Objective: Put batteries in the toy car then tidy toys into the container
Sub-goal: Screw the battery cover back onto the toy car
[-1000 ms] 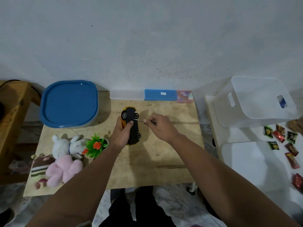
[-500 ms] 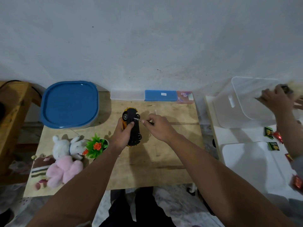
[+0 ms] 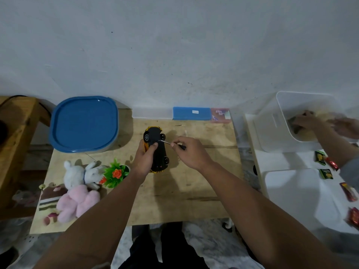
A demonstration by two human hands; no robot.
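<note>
- Toy car (image 3: 156, 150), underside up, sits near the middle of the desk (image 3: 194, 183) toward its back edge; the left hand (image 3: 145, 161) grips its side.
- Right hand (image 3: 191, 152) pinches a thin screwdriver (image 3: 171, 143), tip on the car's black underside.
- Blue-lidded container (image 3: 83, 124) fills the back-left corner.
- White bunny (image 3: 81, 173), pink plush (image 3: 77, 202) and a small potted plant (image 3: 115, 172) crowd the left edge.
- Bare wood lies along the front and right edges.
- Plain grey wall (image 3: 174, 45) rises behind the back edge.
- Beyond the right edge, another person's hands (image 3: 320, 123) reach into a white bin (image 3: 281, 117).
</note>
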